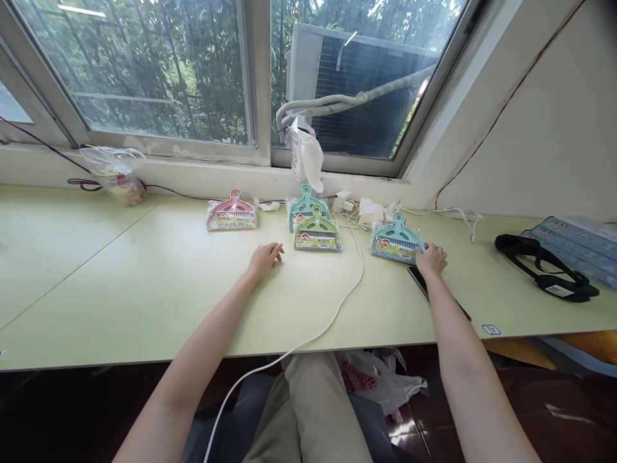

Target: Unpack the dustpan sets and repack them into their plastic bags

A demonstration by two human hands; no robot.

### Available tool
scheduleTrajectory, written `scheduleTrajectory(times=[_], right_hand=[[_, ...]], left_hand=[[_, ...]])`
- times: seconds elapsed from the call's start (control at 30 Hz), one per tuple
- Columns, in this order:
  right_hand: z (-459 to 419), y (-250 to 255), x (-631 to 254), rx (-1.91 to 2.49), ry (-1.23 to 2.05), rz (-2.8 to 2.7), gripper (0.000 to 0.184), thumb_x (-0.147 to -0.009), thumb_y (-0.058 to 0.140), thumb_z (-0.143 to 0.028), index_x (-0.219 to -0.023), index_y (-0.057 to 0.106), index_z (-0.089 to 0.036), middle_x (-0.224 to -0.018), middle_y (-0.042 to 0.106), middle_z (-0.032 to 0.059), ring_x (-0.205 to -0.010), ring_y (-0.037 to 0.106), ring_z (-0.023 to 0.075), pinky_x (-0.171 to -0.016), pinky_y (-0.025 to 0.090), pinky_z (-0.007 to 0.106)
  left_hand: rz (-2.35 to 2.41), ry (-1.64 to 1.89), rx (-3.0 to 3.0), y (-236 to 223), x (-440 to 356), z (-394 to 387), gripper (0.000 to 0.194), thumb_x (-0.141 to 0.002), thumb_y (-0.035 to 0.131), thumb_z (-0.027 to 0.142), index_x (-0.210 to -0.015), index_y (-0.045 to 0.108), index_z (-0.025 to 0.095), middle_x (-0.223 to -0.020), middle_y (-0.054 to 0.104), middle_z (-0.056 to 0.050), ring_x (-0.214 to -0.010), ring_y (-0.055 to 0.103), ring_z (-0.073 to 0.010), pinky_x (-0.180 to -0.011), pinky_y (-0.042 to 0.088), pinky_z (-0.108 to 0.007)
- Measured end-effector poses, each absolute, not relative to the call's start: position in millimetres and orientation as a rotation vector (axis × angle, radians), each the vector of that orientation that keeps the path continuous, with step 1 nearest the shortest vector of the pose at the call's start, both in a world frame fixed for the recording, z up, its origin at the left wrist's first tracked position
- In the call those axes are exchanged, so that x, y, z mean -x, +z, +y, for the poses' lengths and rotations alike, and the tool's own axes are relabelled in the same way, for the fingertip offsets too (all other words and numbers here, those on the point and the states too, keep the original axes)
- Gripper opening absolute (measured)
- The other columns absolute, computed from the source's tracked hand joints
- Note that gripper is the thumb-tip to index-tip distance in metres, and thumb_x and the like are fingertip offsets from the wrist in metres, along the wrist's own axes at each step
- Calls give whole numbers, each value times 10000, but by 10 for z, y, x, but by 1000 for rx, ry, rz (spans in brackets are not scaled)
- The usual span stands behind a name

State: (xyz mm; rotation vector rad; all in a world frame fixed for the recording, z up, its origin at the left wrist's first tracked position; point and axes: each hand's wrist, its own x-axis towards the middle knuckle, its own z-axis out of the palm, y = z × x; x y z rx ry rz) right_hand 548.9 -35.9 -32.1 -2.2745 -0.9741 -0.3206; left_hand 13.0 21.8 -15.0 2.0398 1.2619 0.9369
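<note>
My right hand point(432, 260) grips the right edge of a wrapped blue mini dustpan and brush set point(397, 241), its handle pointing away from me. On the tabletop my left hand point(265, 258) rests on its side, fingers loosely apart with nothing in them. Closest to it is a green dustpan set point(317, 235), standing in front of another blue dustpan set point(307, 200) and covering part of it. Further left, a pink dustpan set point(232, 213) sits in clear wrapping near the wall.
A white cable point(332, 319) crosses the table point(120, 308) and drops over the front edge. A dark phone-like slab point(418, 280) lies by my right wrist. A black strap point(554, 283) is at far right, a plastic bag point(120, 177) at back left, a tissue pack point(306, 154) by the window.
</note>
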Motion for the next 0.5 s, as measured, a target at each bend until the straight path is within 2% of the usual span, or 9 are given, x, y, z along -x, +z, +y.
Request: scheduleTrajectory(times=[0.1, 0.23, 0.33, 0.43, 0.5], right_hand=[[-464, -293, -5265, 2145, -520, -936, 450, -923, 375, -387, -1235, 582, -138, -1258, 574, 245, -1205, 489, 392, -931, 404, 563], [-653, -228, -5024, 2031, -617, -1126, 429, -966, 245, -308, -1157, 594, -148, -1134, 606, 219, -1098, 542, 341, -895, 430, 490], [-782, -210, -4956, 2001, -545, -1572, 400, -956, 302, -307, -1191, 603, -186, -1201, 615, 184, -1130, 536, 309, -944, 409, 462], [-821, -224, -4971, 1979, -494, -1883, 423, -919, 441, -388, -1286, 570, -223, -1349, 582, 138, -1249, 483, 304, -1077, 291, 522], [-773, -231, -5004, 1988, -432, -1910, 411, -907, 476, -422, -1250, 607, -238, -1352, 599, 110, -1254, 489, 297, -1108, 240, 549]], left_hand=[[1266, 928, -2051, -135, -138, 203, 468, -948, 320, 511, -787, 644, 214, -679, 705, -6, -457, 546, -133, -657, 448, -289], [1255, 924, -2070, -136, -148, 193, 480, -952, 308, 511, -790, 649, 215, -674, 704, -2, -458, 542, -137, -674, 446, -297], [1246, 923, -2088, -148, -155, 201, 485, -954, 304, 506, -792, 656, 214, -671, 702, -4, -463, 543, -141, -673, 438, -300], [1252, 914, -2101, -165, -155, 218, 480, -954, 310, 501, -786, 658, 216, -660, 693, -1, -466, 540, -141, -661, 422, -295], [1257, 905, -2120, -178, -148, 229, 479, -957, 309, 499, -786, 657, 217, -661, 689, 2, -470, 536, -139, -661, 415, -292]])
